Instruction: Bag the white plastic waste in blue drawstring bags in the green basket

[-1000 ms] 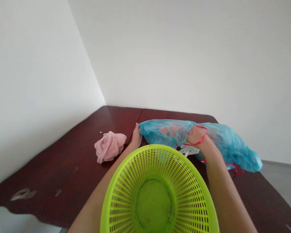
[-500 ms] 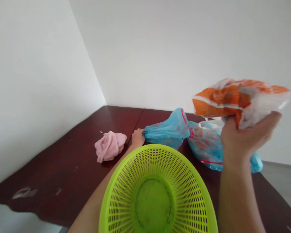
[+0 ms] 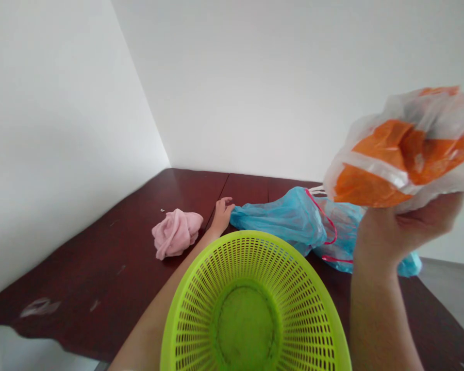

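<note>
My right hand [image 3: 402, 229] is raised at the right and grips a clear plastic bag holding something orange [image 3: 400, 154], well above the table. My left hand [image 3: 222, 212] rests on the dark wooden table [image 3: 100, 268], its fingers loosened at the left end of a blue plastic bag with a red drawstring [image 3: 290, 219]. The blue bag lies slumped across the table behind a lime-green plastic basket [image 3: 251, 304], which is empty and close to me between my forearms.
A crumpled pink cloth [image 3: 176, 232] lies on the table left of my left hand. White walls meet in a corner behind the table. The table's front left edge is chipped, and grey floor shows at the far right.
My right hand pulled the orange-filled clear bag out of the blue bag and lifted it up to the right. The blue bag sagged flat. My left hand eased its grip on the bag's end.
</note>
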A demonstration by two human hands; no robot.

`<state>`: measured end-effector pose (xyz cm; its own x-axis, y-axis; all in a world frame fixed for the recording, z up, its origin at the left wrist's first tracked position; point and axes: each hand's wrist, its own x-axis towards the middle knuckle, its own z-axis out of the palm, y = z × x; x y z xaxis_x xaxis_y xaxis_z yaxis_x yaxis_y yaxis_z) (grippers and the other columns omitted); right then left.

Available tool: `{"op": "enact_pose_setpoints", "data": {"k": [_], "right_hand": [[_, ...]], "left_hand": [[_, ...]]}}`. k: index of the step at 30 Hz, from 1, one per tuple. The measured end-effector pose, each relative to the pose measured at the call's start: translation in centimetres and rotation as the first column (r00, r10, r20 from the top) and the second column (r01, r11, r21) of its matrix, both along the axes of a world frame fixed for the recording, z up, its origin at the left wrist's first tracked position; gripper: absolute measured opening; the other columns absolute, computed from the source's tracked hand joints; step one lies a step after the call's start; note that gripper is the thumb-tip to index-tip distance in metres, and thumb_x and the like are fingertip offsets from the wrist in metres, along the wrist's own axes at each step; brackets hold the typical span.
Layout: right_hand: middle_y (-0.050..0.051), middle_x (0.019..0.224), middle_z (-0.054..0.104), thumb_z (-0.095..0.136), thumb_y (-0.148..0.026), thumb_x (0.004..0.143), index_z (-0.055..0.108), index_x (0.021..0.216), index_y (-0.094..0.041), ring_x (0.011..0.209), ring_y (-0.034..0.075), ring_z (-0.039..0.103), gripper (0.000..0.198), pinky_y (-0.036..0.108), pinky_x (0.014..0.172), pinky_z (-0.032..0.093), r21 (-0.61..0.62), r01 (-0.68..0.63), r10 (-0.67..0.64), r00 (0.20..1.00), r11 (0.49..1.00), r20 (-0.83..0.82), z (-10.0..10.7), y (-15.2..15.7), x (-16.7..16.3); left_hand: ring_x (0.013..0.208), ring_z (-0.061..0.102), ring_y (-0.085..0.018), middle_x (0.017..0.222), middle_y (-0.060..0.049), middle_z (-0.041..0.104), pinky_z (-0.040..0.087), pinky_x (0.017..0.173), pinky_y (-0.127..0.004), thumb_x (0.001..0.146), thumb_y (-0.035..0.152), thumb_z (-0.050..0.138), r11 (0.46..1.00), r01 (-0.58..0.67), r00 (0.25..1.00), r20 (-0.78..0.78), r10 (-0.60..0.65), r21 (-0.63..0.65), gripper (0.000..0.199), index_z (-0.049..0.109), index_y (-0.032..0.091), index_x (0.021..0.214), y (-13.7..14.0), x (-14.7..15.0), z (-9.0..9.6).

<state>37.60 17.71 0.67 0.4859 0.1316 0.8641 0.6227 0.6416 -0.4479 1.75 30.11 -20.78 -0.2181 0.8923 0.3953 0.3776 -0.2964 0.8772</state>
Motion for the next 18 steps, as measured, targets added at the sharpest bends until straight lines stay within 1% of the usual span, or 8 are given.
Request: {"op": "enact_pose_setpoints", "data": {"k": [2, 4, 6, 8, 10, 12, 15, 18], "right_hand": [[0.017, 0.135, 0.075, 0.084, -0.045, 0.101, 0.072, 0.149, -0.024, 0.142, 0.045, 0.072, 0.054, 0.072, 0.124, 0.054, 0.126, -0.055, 0.051, 0.998, 0.990, 0.035, 0.7, -0.1, -0.2], [0.015, 0.128, 0.077, 0.087, -0.039, 0.098, 0.077, 0.142, -0.023, 0.136, 0.042, 0.076, 0.048, 0.067, 0.123, 0.056, 0.145, -0.031, 0.023, 0.998, 0.989, 0.056, 0.8, -0.1, -0.7], [0.013, 0.124, 0.076, 0.088, -0.036, 0.093, 0.076, 0.135, -0.022, 0.128, 0.039, 0.076, 0.046, 0.063, 0.119, 0.059, 0.062, 0.020, -0.023, 0.998, 0.998, 0.051, 0.1, 0.1, -1.3], [0.010, 0.118, 0.074, 0.087, -0.036, 0.090, 0.074, 0.128, -0.022, 0.114, 0.034, 0.075, 0.043, 0.056, 0.106, 0.064, -0.089, 0.040, -0.034, 0.997, 0.995, 0.074, -1.2, 0.5, -2.0], [0.008, 0.109, 0.072, 0.084, -0.036, 0.094, 0.072, 0.125, -0.023, 0.101, 0.030, 0.072, 0.036, 0.049, 0.092, 0.063, -0.257, 0.041, 0.005, 0.985, 0.966, 0.174, -2.4, 0.9, -2.6], [0.008, 0.108, 0.072, 0.079, -0.034, 0.101, 0.073, 0.127, -0.023, 0.098, 0.030, 0.069, 0.029, 0.046, 0.088, 0.059, -0.375, 0.073, 0.068, 0.934, 0.924, 0.350, -3.4, 1.2, -3.3], [0.010, 0.112, 0.074, 0.073, -0.027, 0.108, 0.078, 0.138, -0.026, 0.103, 0.031, 0.069, 0.031, 0.048, 0.092, 0.054, -0.434, 0.112, 0.181, 0.795, 0.894, 0.580, -4.1, 1.2, -4.8], [0.010, 0.116, 0.076, 0.070, -0.023, 0.112, 0.076, 0.153, -0.030, 0.110, 0.033, 0.069, 0.042, 0.050, 0.099, 0.053, -0.476, 0.058, 0.312, 0.684, 0.878, 0.659, -4.4, 1.0, -6.4]], "left_hand": [[0.127, 0.064, -0.031, 0.141, -0.016, 0.063, 0.052, 0.123, -0.050, 0.107, 0.035, 0.070, 0.995, -0.046, 0.999, 0.029, 0.044, 0.083, 0.027, 0.073, 0.022, 0.131, -0.4, 0.0, 1.9], [0.126, 0.065, -0.029, 0.147, -0.015, 0.063, 0.054, 0.121, -0.045, 0.110, 0.048, 0.074, 0.986, -0.040, 0.999, 0.034, 0.035, 0.162, 0.038, 0.070, 0.024, 0.139, -0.8, -0.2, 4.5], [0.118, 0.069, -0.025, 0.143, -0.013, 0.069, 0.059, 0.111, -0.040, 0.111, 0.062, 0.074, 0.974, 0.047, 0.998, 0.022, -0.053, 0.222, 0.047, 0.069, 0.026, 0.142, -1.2, -0.7, 7.4], [0.103, 0.075, -0.020, 0.140, -0.012, 0.074, 0.062, 0.093, -0.034, 0.112, 0.072, 0.071, 0.937, 0.228, 0.968, 0.043, -0.248, 0.265, 0.057, 0.065, 0.028, 0.149, -1.8, -1.1, 9.9], [0.091, 0.079, -0.016, 0.152, -0.013, 0.074, 0.061, 0.076, -0.029, 0.111, 0.080, 0.068, 0.868, 0.410, 0.885, 0.111, -0.453, 0.280, 0.070, 0.055, 0.034, 0.164, -2.6, -1.3, 11.9], [0.086, 0.082, -0.015, 0.166, -0.017, 0.069, 0.062, 0.069, -0.028, 0.105, 0.087, 0.072, 0.803, 0.535, 0.797, 0.158, -0.583, 0.264, 0.091, 0.041, 0.041, 0.178, -3.6, -1.2, 13.3], [0.104, 0.088, -0.026, 0.165, -0.019, 0.071, 0.072, 0.082, -0.036, 0.087, 0.090, 0.091, 0.733, 0.640, 0.728, 0.123, -0.674, 0.232, 0.126, 0.028, 0.044, 0.187, -5.4, -0.2, 14.7], [0.138, 0.082, -0.038, 0.165, -0.018, 0.071, 0.074, 0.106, -0.051, 0.081, 0.075, 0.105, 0.710, 0.654, 0.727, 0.043, -0.686, 0.261, 0.131, 0.035, 0.044, 0.186, -6.9, 1.4, 15.6]]}}
